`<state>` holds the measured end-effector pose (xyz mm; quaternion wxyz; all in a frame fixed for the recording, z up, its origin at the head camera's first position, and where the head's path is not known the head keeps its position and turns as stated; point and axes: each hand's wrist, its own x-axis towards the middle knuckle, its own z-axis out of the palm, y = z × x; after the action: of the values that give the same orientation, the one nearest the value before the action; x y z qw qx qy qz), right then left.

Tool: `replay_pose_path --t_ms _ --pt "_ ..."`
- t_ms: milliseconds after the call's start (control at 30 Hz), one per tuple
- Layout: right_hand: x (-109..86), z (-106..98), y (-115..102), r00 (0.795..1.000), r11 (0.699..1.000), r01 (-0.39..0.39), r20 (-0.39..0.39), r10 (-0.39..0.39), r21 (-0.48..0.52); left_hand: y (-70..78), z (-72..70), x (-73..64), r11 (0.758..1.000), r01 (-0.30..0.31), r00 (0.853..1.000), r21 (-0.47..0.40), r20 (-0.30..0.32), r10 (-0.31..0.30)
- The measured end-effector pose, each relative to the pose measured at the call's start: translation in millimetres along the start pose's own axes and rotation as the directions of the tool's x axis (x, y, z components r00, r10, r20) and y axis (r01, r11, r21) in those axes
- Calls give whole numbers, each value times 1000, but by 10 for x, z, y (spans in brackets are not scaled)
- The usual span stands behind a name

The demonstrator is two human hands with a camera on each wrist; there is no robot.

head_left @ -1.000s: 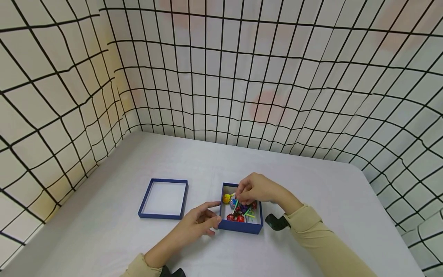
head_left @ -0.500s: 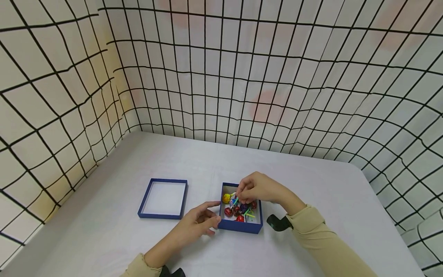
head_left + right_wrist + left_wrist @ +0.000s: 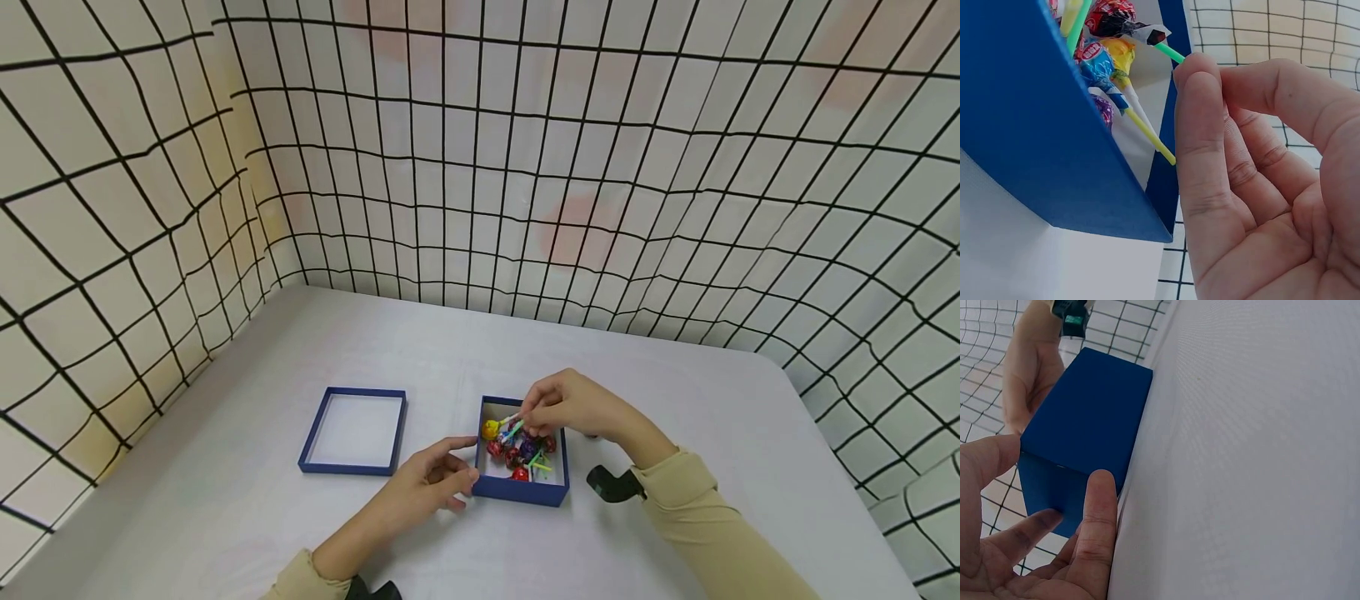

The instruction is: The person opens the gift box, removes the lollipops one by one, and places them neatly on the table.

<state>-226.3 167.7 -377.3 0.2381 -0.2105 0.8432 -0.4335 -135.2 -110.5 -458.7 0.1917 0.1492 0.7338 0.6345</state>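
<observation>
A blue open-topped box [image 3: 521, 492] holds several wrapped lollipops [image 3: 512, 457] in red, purple, blue and yellow. Over its far right part, my right hand [image 3: 581, 410] pinches a green stick between thumb and forefinger; in the right wrist view the stick [image 3: 1169, 52] leads to a red and dark wrapped lollipop [image 3: 1111, 17]. A blue-wrapped lollipop [image 3: 1097, 64] with a yellow stick and a yellow one [image 3: 1121, 55] lie close by. My left hand [image 3: 423, 483] rests its thumb and fingers against the box's left side, seen in the left wrist view at the box's corner [image 3: 1060, 464].
A square blue-rimmed lid [image 3: 348, 468] lies inside up on the white-covered table [image 3: 420, 333], left of the box. White walls with a black grid [image 3: 480, 158] close in the table at the back and sides.
My right hand has moved slightly right and away from me. A red lollipop near the box's left wall has shifted toward the back. The left hand stays in place.
</observation>
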Motion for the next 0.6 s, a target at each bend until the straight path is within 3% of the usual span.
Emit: replay_pose_path --t_ms 600 --pt "-111 -130 123 999 996 12 -40 -8 94 -4 -9 -8 1000 3 1000 -21 4 -3"
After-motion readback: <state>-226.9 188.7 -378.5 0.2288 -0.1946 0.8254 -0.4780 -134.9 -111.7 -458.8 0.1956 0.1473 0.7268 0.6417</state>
